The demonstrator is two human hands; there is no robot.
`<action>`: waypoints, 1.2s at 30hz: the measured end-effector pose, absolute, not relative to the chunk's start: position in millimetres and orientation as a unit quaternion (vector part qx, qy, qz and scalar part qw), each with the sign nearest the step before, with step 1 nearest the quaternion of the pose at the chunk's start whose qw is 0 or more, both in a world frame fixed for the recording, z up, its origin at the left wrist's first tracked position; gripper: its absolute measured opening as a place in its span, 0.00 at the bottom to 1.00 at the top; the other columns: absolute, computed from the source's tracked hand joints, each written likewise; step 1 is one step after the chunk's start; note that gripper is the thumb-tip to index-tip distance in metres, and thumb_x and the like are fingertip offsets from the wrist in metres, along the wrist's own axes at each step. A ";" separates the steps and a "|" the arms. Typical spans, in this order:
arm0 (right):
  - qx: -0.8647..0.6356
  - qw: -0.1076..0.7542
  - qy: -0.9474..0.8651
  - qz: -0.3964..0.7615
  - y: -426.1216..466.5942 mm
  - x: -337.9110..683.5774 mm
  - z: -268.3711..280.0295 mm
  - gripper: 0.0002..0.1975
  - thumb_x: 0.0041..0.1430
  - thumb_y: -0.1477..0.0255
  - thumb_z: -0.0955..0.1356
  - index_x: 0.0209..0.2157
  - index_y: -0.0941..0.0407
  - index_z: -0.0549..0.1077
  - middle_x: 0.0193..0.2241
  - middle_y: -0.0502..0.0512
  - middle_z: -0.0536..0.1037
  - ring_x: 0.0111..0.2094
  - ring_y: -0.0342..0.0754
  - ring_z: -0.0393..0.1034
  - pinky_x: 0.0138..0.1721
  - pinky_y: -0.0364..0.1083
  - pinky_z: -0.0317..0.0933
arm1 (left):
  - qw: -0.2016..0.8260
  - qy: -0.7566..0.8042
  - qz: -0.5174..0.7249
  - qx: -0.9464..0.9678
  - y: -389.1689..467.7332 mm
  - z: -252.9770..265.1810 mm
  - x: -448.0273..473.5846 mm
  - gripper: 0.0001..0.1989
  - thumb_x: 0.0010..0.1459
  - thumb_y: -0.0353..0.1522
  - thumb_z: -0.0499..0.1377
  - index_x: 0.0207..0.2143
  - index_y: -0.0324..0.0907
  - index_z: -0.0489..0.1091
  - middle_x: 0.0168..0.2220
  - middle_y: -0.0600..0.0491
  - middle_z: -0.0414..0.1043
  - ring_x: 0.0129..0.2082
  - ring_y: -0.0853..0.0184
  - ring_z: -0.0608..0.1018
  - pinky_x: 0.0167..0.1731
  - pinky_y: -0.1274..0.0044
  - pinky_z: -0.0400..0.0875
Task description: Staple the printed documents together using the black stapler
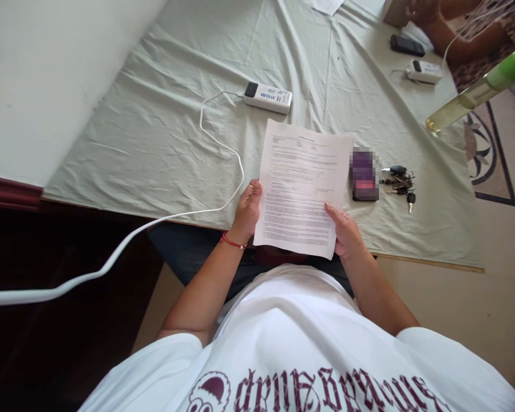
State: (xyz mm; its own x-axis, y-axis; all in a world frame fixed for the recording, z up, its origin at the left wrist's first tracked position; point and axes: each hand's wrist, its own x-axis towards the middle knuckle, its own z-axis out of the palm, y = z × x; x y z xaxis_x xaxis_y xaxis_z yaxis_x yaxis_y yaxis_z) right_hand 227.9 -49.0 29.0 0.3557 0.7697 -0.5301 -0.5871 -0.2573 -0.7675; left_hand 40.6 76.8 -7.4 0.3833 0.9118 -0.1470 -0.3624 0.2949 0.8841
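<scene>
The left hand (pixel 249 207) and right hand (pixel 345 231) pinch the paper (pixel 300 186) between them; it looks light, floppy, best held by opposite edges.

Behind the paper (pixel 300 189), on the tablecloth (pixel 154 143), lies a power bank (pixel 269 98). Its cable (pixel 242 171) passes left of the paper. To the paper's right are a phone (pixel 364 174), then keys (pixel 400 183), and farther right, behind, a bottle (pixel 470 102).

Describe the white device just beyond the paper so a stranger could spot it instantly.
On the pale green cloth, find the printed sheet between the left hand and right hand. Just past its top edge lies the white device with a black end; the similar device sits far right, near the green-capped bottle.
</scene>
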 end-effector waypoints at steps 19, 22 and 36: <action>-0.563 0.611 -0.058 0.554 -50.2 230.8 25.3 0.24 0.42 0.62 0.81 0.40 0.56 0.79 0.40 0.60 0.85 0.49 0.62 0.79 0.52 0.59 0.76 | 0.779 0.288 0.377 0.411 68.5 0.4 35.3 0.31 0.60 0.55 0.61 0.53 0.41 0.74 0.50 0.43 0.80 0.56 0.52 0.79 0.55 0.64 0.74; -0.584 0.607 -0.055 0.536 -54.9 236.0 27.0 0.22 0.43 0.61 0.81 0.39 0.56 0.79 0.38 0.60 0.85 0.48 0.63 0.80 0.50 0.60 0.77 | 0.747 0.323 0.352 0.463 63.2 5.0 32.9 0.26 0.57 0.46 0.69 0.52 0.41 0.73 0.51 0.44 0.80 0.56 0.53 0.79 0.56 0.64 0.73; -0.636 0.556 -0.147 0.515 -111.3 229.9 16.8 0.19 0.53 0.53 0.77 0.42 0.50 0.81 0.42 0.51 0.85 0.49 0.57 0.79 0.48 0.51 0.76 | 0.828 0.368 0.274 0.321 14.6 9.1 6.9 0.24 0.58 0.47 0.67 0.47 0.37 0.77 0.42 0.42 0.83 0.50 0.49 0.83 0.54 0.60 0.77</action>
State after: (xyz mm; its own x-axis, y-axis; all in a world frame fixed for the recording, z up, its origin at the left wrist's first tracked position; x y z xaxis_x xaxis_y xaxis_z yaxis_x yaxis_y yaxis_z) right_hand 229.9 -111.3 16.8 0.4264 0.7600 -0.4905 -0.3851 -0.3381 -0.8587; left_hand 6.9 14.6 9.1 0.5781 0.6907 -0.4344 -0.2183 0.6440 0.7332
